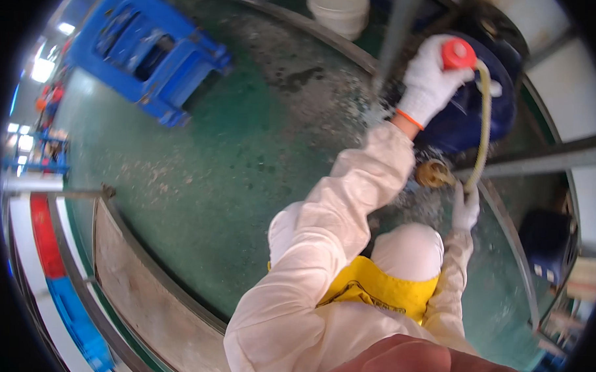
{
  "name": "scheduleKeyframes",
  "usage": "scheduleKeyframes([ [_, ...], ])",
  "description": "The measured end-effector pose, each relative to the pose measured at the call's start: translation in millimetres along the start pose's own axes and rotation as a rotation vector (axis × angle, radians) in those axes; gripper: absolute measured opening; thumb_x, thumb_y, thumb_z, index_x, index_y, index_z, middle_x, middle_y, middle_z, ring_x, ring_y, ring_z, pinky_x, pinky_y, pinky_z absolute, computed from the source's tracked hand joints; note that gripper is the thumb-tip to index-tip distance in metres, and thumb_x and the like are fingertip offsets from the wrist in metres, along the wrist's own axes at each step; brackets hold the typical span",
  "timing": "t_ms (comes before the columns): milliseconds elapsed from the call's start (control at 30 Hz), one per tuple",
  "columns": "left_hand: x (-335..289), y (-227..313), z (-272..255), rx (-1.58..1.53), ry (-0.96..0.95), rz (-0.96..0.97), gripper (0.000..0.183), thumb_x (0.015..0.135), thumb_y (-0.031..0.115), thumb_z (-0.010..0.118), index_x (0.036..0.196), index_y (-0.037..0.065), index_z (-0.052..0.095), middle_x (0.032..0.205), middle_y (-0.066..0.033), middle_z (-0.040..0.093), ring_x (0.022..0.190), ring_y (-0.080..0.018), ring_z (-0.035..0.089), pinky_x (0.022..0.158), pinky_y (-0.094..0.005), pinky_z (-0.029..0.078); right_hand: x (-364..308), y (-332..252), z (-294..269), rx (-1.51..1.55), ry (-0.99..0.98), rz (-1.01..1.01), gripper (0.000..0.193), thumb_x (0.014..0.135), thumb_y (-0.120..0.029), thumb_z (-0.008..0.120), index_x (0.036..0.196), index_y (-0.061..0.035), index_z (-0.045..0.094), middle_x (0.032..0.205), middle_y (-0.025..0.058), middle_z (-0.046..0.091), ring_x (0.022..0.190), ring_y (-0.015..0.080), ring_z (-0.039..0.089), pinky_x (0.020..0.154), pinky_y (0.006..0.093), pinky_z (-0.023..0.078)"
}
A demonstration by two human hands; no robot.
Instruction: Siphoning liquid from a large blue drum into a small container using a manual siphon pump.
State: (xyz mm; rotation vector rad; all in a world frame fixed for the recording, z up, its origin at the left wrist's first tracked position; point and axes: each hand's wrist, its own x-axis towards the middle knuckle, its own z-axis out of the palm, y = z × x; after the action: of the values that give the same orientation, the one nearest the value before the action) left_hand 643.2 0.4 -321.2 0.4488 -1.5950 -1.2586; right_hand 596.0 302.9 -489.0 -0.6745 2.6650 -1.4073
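A red siphon pump bulb (459, 54) sits at the top of a dark blue drum (471, 120). My left hand (432, 79), in a white knit glove with an orange cuff, reaches far forward and closes round the bulb. From the pump a pale yellowish hose (485, 120) curves down toward me. My right hand (466, 208), also gloved in white, is closed on the hose's lower end. Beside it stands a small amber-toned container (433, 173), with the hose end near it; whether the hose goes inside cannot be made out.
A blue plastic stool (151, 56) lies on the green floor (239, 171) at the far left. A white bucket (339, 11) stands at the back. Metal frame bars (542, 155) run beside the drum. A low panelled frame (150, 292) is at my left; another dark drum (547, 244) is at right.
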Motion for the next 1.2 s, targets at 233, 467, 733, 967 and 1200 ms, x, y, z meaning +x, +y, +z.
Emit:
scheduleKeyframes([
  [233,5.0,36.7,-5.7,-0.062,-0.097,-0.040,0.055,0.075,0.014,0.084,0.126,0.011,0.062,0.114,-0.0109,0.070,0.105,-0.0234,0.068,0.093,-0.0357,0.053,-3.2,-40.5,-5.1,-0.189,0.078,0.060,0.026,0.091,-0.027,0.070,0.107,-0.0068,0.068,0.090,0.0130,0.068,0.076,0.0246,0.065,0.073,0.0358,0.052],
  [467,-1.3,38.4,-1.7,-0.127,-0.141,0.020,0.042,0.077,0.004,0.082,0.114,0.004,0.065,0.104,-0.0080,0.071,0.093,-0.0177,0.069,0.082,-0.0311,0.057,-9.3,-45.5,-9.1,-0.137,0.039,0.083,0.026,0.090,-0.026,0.071,0.108,-0.0065,0.068,0.095,0.0126,0.069,0.081,0.0243,0.067,0.076,0.0358,0.052],
  [733,1.2,36.4,-13.6,-0.296,-0.108,0.052,0.021,0.086,0.001,0.071,0.106,0.002,0.065,0.094,-0.0063,0.072,0.083,-0.0151,0.069,0.076,-0.0280,0.057,-13.1,-56.2,-9.3,-0.107,0.007,0.139,0.028,0.090,-0.028,0.070,0.109,-0.0082,0.068,0.099,0.0129,0.069,0.088,0.0271,0.068,0.080,0.0363,0.052],
  [967,2.9,48.8,-11.2,-0.308,-0.100,0.039,0.038,0.080,0.003,0.077,0.115,0.003,0.062,0.105,-0.0084,0.071,0.090,-0.0165,0.068,0.082,-0.0302,0.056,-11.6,-54.6,-11.4,-0.105,0.019,0.087,0.027,0.091,-0.027,0.070,0.111,-0.0084,0.068,0.101,0.0127,0.069,0.088,0.0257,0.068,0.081,0.0356,0.053],
  [1200,0.0,36.1,-3.9,-0.102,-0.153,-0.052,0.051,0.079,0.005,0.080,0.126,0.007,0.059,0.113,-0.0093,0.069,0.099,-0.0186,0.067,0.086,-0.0311,0.055,-13.9,-62.3,-11.7,-0.118,0.013,0.093,0.026,0.091,-0.025,0.070,0.111,-0.0080,0.068,0.100,0.0128,0.069,0.087,0.0258,0.068,0.080,0.0350,0.053],
])
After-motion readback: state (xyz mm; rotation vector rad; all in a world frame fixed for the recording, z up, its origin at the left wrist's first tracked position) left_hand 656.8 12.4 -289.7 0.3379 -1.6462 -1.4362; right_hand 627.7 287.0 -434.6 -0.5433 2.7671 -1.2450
